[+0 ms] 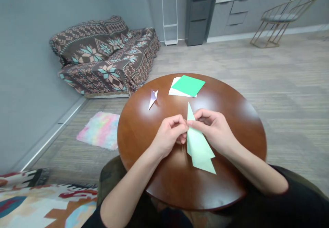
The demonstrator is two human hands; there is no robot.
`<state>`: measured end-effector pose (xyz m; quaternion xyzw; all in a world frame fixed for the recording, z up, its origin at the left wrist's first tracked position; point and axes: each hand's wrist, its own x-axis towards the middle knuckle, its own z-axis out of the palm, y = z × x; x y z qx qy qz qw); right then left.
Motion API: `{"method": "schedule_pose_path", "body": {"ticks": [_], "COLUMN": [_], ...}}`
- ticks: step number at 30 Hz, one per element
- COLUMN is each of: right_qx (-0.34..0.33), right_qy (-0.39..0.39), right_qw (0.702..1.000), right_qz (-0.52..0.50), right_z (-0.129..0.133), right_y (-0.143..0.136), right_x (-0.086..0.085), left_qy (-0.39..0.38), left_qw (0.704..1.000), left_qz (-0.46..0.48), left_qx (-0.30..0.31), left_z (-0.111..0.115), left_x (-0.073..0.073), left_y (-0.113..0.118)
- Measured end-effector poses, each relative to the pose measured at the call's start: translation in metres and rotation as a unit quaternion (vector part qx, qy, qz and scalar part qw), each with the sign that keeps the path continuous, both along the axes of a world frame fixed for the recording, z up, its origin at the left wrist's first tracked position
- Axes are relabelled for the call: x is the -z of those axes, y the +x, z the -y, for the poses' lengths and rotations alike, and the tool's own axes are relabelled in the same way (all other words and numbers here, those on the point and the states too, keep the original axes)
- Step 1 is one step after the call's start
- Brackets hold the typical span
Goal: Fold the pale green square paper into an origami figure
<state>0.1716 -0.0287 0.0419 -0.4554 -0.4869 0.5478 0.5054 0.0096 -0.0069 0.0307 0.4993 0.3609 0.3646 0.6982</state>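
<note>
A pale green sheet of folded paper (202, 145) is held above the round table, its narrow tip pointing away from me and its wider layered flaps toward me. My left hand (172, 132) pinches its left edge, the fingers curled. On the other side, my right hand (213, 127) grips the paper near its upper part, with the thumb lying on the front face. Both hands' fingertips nearly meet at the paper's left edge.
The brown round table (138, 132) carries a small purple and white folded paper piece (153, 98) at left and a stack of sheets with green on top (189, 85) at the back. Beyond are a patterned sofa (102, 60), fluffy rug (100, 130) and gold chair (280, 18).
</note>
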Motion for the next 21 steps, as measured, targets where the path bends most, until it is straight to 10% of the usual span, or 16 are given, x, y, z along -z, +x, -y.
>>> {"method": "schedule_pose_path", "body": {"ticks": [21], "right_qx": [-0.006], "right_qy": [0.002], "right_qw": [1.000], "right_qz": [-0.001], "right_z": [-0.0036], "right_y": [0.0039], "right_x": [0.0007], "left_qy": [-0.003], "left_qw": [1.000], "left_qz": [0.016], "left_qx": [-0.006], "left_z": [0.0009], "left_x": [0.0027], "left_y": [0.0001]}}
